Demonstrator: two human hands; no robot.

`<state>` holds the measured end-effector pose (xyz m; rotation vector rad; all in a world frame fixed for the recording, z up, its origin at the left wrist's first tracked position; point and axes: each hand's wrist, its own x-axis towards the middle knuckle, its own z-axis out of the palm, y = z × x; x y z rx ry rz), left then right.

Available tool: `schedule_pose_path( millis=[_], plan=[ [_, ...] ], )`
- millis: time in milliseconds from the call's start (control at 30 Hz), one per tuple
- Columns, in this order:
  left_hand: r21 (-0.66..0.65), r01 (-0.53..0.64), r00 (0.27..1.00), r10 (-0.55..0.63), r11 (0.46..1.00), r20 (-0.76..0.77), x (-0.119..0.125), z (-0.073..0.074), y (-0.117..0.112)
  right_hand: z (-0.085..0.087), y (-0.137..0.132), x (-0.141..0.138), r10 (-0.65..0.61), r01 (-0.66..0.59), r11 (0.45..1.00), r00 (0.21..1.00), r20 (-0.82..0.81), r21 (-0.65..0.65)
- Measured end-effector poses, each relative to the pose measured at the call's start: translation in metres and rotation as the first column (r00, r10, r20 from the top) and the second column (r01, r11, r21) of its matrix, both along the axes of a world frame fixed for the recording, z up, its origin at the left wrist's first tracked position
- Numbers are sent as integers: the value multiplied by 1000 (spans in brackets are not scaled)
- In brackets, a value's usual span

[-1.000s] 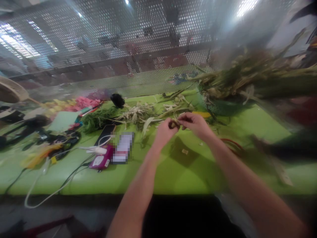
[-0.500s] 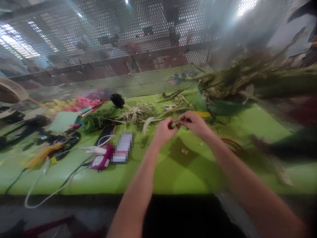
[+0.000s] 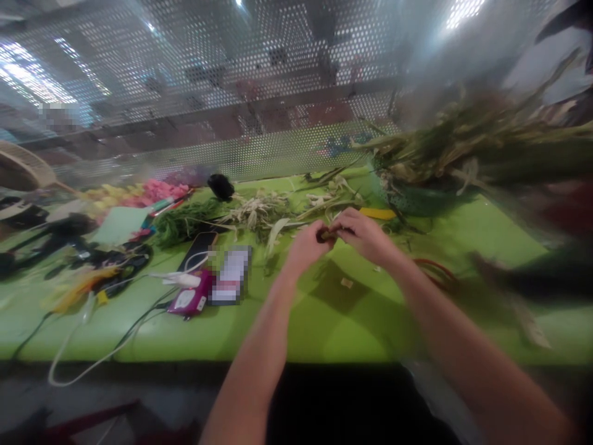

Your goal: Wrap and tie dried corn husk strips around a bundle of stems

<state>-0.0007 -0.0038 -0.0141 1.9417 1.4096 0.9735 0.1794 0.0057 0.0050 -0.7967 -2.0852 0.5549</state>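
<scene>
Over the green table (image 3: 296, 321), my left hand (image 3: 306, 248) and my right hand (image 3: 360, 230) meet with fingers closed. Between them is a small yellowish-brown piece of dry plant (image 3: 328, 235); its exact kind is too blurred to make out. My left fingers wrap round one end, and those of my right hand pinch the other. Just beyond my hands lie pale dry leaf strips (image 3: 278, 232) and a heap of dried plant bits (image 3: 254, 209). Below them, a small pale scrap (image 3: 346, 283) lies on the table.
Left of my arms are a pixelated phone (image 3: 231, 275), a dark phone (image 3: 198, 250), a purple device (image 3: 192, 295) and white cables (image 3: 58, 364). A green basket (image 3: 417, 201) piled with dry stalks stands at right. Perforated metal (image 3: 278, 142) rises behind; pink flowers (image 3: 164, 190) lie back left.
My right fingers have shifted slightly and closed further over the piece, close against my left hand. The other things stay in place.
</scene>
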Motion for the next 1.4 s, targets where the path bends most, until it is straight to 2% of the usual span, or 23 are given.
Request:
schedule_pose_path(
  millis=[167, 333, 567, 700, 867, 967, 1100, 1200, 1400],
  plan=[
    [-18, -22, 999, 22, 1000, -33, 2, 0, 1, 4, -4, -1, -28, 27, 999, 1000, 7, 20],
    [-18, 22, 999, -22, 1000, -28, 4, 1, -2, 1, -8, -5, -69, 69, 997, 998, -13, -27],
    [-59, 40, 992, -33, 997, 118, 5, -2, 1, 4, -13, -8, -42, 37, 996, 998, -56, -80],
    [-93, 45, 981, -26, 995, 193, 6, -5, 3, 3, -13, -8, -81, 69, 988, 993, -86, -141],
    [-93, 140, 953, -109, 986, 282, 7, -7, 2, 2, -15, -11, -64, 52, 991, 993, -96, -125],
    [-147, 137, 937, -80, 980, 339, 7, -7, 1, 6, -14, -9, -95, 76, 991, 979, -178, -112],
    [-153, 60, 968, -20, 986, 251, 5, -6, 3, 11, -11, -2, -197, 185, 980, 953, -232, -73],
    [-129, 25, 981, 0, 991, 195, 3, -5, 4, 9, -8, 0, -195, 188, 981, 962, -192, -56],
    [-136, 28, 979, 1, 990, 205, 5, -6, 2, 1, -10, -7, -195, 196, 981, 976, -98, -1]
  ],
)
